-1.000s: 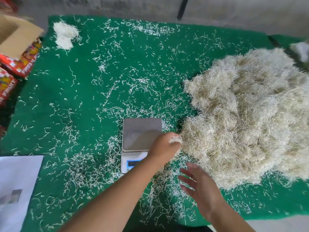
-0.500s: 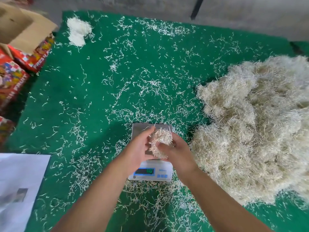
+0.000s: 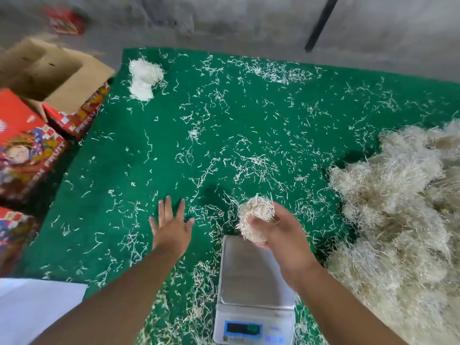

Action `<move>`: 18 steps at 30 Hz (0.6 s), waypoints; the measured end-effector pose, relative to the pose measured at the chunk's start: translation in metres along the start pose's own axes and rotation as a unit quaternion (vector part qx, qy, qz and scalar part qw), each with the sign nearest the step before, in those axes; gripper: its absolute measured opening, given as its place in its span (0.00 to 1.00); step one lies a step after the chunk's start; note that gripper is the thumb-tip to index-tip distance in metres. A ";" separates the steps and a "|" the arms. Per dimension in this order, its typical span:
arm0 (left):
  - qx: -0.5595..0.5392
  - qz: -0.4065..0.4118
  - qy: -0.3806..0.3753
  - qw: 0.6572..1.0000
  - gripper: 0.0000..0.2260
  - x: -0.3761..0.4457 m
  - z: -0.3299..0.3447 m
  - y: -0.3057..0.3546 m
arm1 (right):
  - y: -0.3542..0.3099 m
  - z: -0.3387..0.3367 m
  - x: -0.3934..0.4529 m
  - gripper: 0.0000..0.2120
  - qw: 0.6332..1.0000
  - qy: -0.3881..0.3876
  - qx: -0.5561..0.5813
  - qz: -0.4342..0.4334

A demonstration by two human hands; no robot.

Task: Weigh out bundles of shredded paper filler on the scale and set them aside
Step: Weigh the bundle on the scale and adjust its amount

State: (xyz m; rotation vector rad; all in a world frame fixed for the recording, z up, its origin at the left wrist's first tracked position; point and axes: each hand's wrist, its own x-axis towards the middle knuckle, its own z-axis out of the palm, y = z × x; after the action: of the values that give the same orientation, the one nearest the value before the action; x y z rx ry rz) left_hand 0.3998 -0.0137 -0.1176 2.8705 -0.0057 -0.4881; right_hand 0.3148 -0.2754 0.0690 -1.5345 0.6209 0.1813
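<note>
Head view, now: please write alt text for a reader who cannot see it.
The right hand holds a small paper bundle just above the far edge of a scale, whose pan is bare. The left hand hovers open over the green mat. A big filler pile lies right; two white bundles sit far left by boxes.

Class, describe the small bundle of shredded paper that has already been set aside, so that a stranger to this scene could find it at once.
Start from the green mat and go to its far left corner, beside the open cardboard box. There lies the set-aside bundle, a compact lump. It is whiter than the big tan heap on the right, and lies on the mat, unlike the ball held in the right hand.
</note>
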 end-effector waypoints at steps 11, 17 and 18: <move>0.064 0.037 0.079 0.994 0.32 0.067 0.022 0.003 | -0.035 0.097 0.161 0.40 0.996 -0.045 -0.069 -0.027; 0.076 0.036 0.103 0.991 0.32 0.069 0.024 0.002 | -0.033 0.187 0.267 0.35 0.990 -0.099 -0.090 -0.052; 0.084 0.037 0.117 0.989 0.33 0.071 0.027 0.002 | -0.032 0.203 0.281 0.36 0.988 -0.106 -0.093 -0.058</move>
State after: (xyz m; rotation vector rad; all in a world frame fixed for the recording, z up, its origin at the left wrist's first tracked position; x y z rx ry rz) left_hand 0.4587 -0.0244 -0.1649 3.0612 -0.1204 -0.1409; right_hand 0.6178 -0.1576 -0.0548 -1.7000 0.3525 0.3172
